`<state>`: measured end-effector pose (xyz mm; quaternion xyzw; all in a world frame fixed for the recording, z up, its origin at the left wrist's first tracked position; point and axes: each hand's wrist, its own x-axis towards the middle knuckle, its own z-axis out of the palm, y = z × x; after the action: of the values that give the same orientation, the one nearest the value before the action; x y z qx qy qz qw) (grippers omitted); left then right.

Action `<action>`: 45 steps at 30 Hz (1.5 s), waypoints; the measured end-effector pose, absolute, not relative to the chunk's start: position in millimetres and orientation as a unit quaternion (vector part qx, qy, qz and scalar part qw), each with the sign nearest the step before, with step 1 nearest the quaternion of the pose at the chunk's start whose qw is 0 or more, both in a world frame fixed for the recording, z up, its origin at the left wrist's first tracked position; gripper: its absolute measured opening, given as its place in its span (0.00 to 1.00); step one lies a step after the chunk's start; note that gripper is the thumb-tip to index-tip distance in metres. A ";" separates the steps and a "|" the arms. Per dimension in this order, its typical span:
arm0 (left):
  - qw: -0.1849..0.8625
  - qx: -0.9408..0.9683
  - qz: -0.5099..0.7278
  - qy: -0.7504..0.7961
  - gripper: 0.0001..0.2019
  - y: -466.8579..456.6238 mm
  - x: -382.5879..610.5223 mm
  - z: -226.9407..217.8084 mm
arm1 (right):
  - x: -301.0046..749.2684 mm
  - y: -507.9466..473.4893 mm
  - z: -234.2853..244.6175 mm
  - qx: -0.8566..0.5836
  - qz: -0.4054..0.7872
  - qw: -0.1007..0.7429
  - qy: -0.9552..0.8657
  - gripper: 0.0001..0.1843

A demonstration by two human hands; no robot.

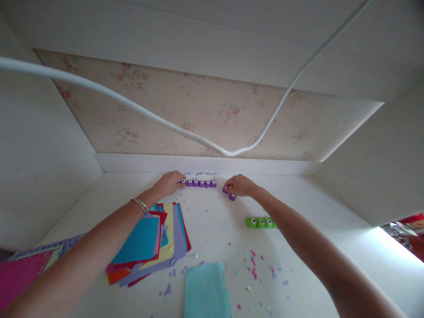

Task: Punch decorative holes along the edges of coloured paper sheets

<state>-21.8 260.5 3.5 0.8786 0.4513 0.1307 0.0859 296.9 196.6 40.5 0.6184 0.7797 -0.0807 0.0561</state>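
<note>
A row of several small purple paper punches stands at the back of the white desk. My left hand rests at the row's left end, fingertips pinched on the leftmost punch. My right hand is curled just right of the row, fingers closed on a purple punch. Another purple punch lies just under that hand. Three green punches sit in a line beside my right forearm.
A fanned stack of coloured paper sheets lies under my left forearm, with more sheets at the far left. A light blue sheet lies at the front. Paper scraps dot the desk. A white cable hangs across.
</note>
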 end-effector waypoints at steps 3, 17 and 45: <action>0.089 0.879 0.126 0.452 0.18 259.8 -25.3 2.7 | 293.9 207.3 37.4 0.615 -0.074 0.044 0.784 0.15; 0.092 0.883 0.128 0.442 0.14 260.4 -19.2 -1.4 | 297.4 200.3 42.9 0.628 -0.076 -0.031 0.774 0.24; 0.086 0.894 0.136 0.419 0.12 258.4 -8.1 -1.2 | 315.9 194.3 28.3 0.670 -0.073 0.000 0.739 0.16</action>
<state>-8.1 258.4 -1.2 0.8937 0.4190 0.1358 0.0855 315.9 194.3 28.3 0.6698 0.7390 -0.0728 -0.0004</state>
